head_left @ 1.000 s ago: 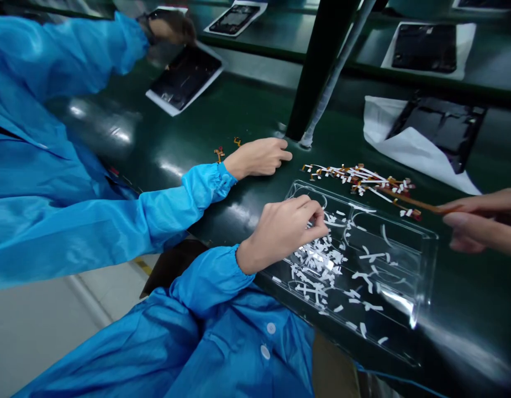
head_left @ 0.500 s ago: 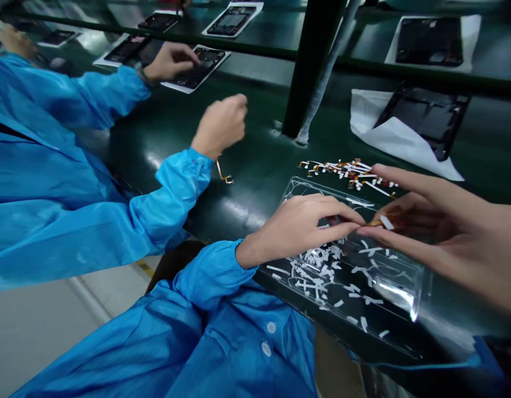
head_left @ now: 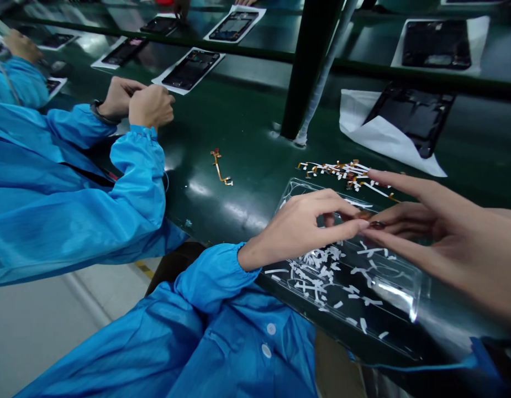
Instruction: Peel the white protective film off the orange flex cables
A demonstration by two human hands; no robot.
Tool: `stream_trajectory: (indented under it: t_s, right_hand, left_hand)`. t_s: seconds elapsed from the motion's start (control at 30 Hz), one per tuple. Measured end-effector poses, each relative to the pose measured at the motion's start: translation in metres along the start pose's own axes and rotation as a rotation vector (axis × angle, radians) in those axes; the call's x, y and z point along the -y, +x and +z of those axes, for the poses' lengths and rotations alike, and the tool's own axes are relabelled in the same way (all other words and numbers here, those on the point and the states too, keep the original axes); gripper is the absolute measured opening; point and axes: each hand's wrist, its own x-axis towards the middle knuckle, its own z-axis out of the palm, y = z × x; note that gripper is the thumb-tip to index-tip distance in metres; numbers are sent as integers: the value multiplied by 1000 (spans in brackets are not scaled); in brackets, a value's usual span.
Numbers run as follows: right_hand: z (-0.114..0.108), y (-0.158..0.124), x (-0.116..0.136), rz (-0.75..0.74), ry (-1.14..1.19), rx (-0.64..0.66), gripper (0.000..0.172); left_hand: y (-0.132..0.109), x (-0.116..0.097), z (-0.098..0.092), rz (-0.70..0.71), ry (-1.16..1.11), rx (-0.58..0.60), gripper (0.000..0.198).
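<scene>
The person's left hand [head_left: 309,226] and right hand [head_left: 437,232] come together, fingertip to fingertip, over the far side of a clear tray [head_left: 418,301]. Both are pinched on one small flex [head_left: 365,215], copper-brown with a dark part near the right fingers; most of it is hidden, so which bit each thumb presses cannot be told. The right index finger reaches out straight, near the pile [head_left: 342,170] of flexes on the bench [head_left: 247,130], while the thumb and the other fingers do the gripping. For work this fine, a light grip close to the spot being handled would seem best, the right hand steady and the left doing the small movements, since a thin strip probably creases if pulled sharply or bent. Keeping over the tray looks sensible: white scraps [head_left: 315,287] lie scattered in it, thickest beside and below the left hand, and anything dropped would land there. The index finger should keep clear of the pile, whose pieces overlap and could snag. Beyond the pile, a black frame [head_left: 421,116] lies on a folded white sheet [head_left: 394,141]; left of the post [head_left: 309,72], a single loose flex [head_left: 220,168] lies near a co-worker's hands [head_left: 149,105].
</scene>
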Motion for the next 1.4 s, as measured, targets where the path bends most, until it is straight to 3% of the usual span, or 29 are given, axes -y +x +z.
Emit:
stream_trajectory:
  t_s: [0.13,0.27,0.37,0.57,0.7,0.83,0.93,1.07,1.2,1.27,1.4]
  right_hand:
    - [0,-4,3,-200,-176,-49,57]
    - [1,-4,3,-231,-194,-136,53]
    - [2,0,4,-256,-223,-137,36]
    - [11,4,12,-409,-361,-146,28]
    - [23,-1,21,-515,-602,-295,16]
    - [27,-10,39,-533,-782,-318,12]
    - [29,-16,44,-528,-859,-328,12]
    - [34,-14,38,-428,-684,-367,8]
    - [31,-4,34,-306,-285,-177,11]
    - [27,-1,32,-309,-239,-113,13]
    - [22,-1,28,-436,-327,-99,27]
  left_hand:
    - [1,3,4,-47,-35,-114,12]
    - [0,3,5,-76,-75,-156,13]
    - [0,3,6,-91,-85,-167,13]
    - [0,4,7,-178,-200,-151,15]
    - [1,8,5,-299,-487,-81,24]
    - [2,10,3,-391,-731,-17,36]
    - [1,8,5,-430,-765,-8,37]
    - [-4,4,12,-300,-529,-207,22]
    - [-7,3,15,-157,-158,-377,12]
    - [-7,5,14,-149,-152,-381,12]
    - [-5,13,7,-232,-435,-248,22]
